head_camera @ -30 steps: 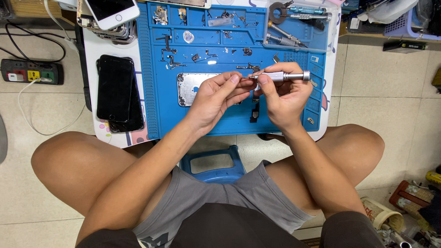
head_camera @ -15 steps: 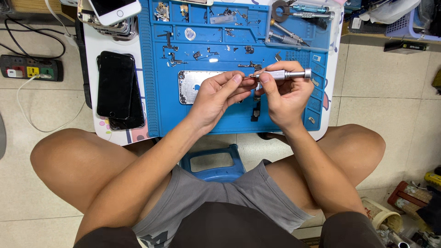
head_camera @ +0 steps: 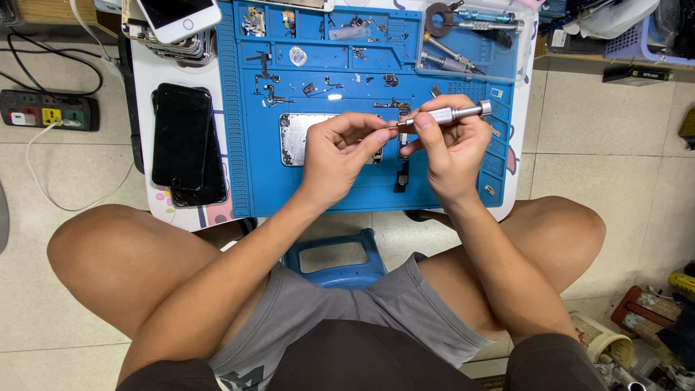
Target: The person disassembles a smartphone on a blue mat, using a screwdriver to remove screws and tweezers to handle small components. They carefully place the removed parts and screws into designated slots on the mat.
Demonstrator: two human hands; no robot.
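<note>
My right hand (head_camera: pixel 450 150) grips a silver precision screwdriver (head_camera: pixel 447 114), held nearly level with its tip pointing left. My left hand (head_camera: pixel 340 156) has its fingertips pinched right at that tip, on something too small to make out. Both hands hover over a blue repair mat (head_camera: pixel 246 145). Under them lies an opened silver phone housing (head_camera: pixel 293 137), partly hidden by my left hand. A small black part (head_camera: pixel 402 176) lies on the mat below my hands.
Several tiny screws and parts (head_camera: pixel 289 87) are scattered on the mat's upper half. More screwdrivers (head_camera: pixel 463 40) lie at top right. Dark phones (head_camera: pixel 182 141) are stacked left of the mat, a white phone (head_camera: pixel 177 16) above them. A power strip (head_camera: pixel 43 110) sits on the floor.
Both hands stay together at the screwdriver tip. The view has shifted slightly, so the mat and hands sit a little lower in the picture.
</note>
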